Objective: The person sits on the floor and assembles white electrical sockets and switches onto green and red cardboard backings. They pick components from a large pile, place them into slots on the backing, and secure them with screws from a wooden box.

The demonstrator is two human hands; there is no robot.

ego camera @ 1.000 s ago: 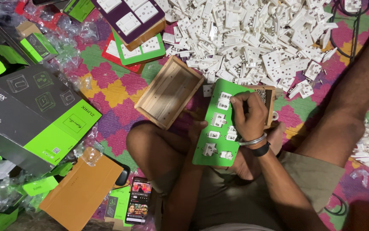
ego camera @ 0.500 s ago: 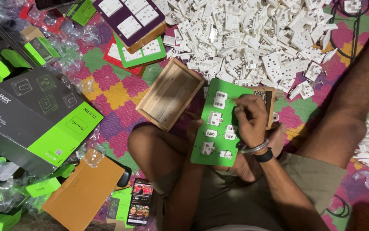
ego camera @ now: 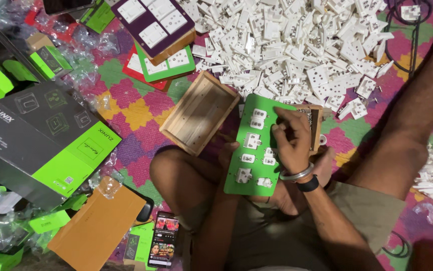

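The person sits cross-legged on a patterned floor mat [ego camera: 126, 108], looking down at a green panel [ego camera: 256, 150] that rests tilted over the lap. The panel carries several white switch and socket modules [ego camera: 252, 140] set in rows.

The right hand [ego camera: 292, 143] lies on the upper right part of the green panel, fingers curled and pinched together at the panel's edge; the grip is nearly closed, fingertips pressing on or around something small there (too small to tell what). A metal bangle and a dark band circle that wrist.

The left hand [ego camera: 228, 153] is mostly hidden behind the panel's left edge; only fingertips show wrapped around the rim, so it grasps the panel from beneath and holds it up.

Just behind the panel's top right corner sits a small wooden box [ego camera: 317, 125], partly covered by the right hand. An empty wooden tray [ego camera: 199, 113] lies just left of the panel, touching or nearly touching its upper corner. Beyond both spreads a big heap of white plastic parts [ego camera: 296, 45]. A purple panel [ego camera: 153, 22] with white switches lies stacked on other boards farther back. On the left stands a grey and green carton [ego camera: 40, 138], with a brown envelope [ego camera: 96, 228] and a phone [ego camera: 162, 245] near the knee.
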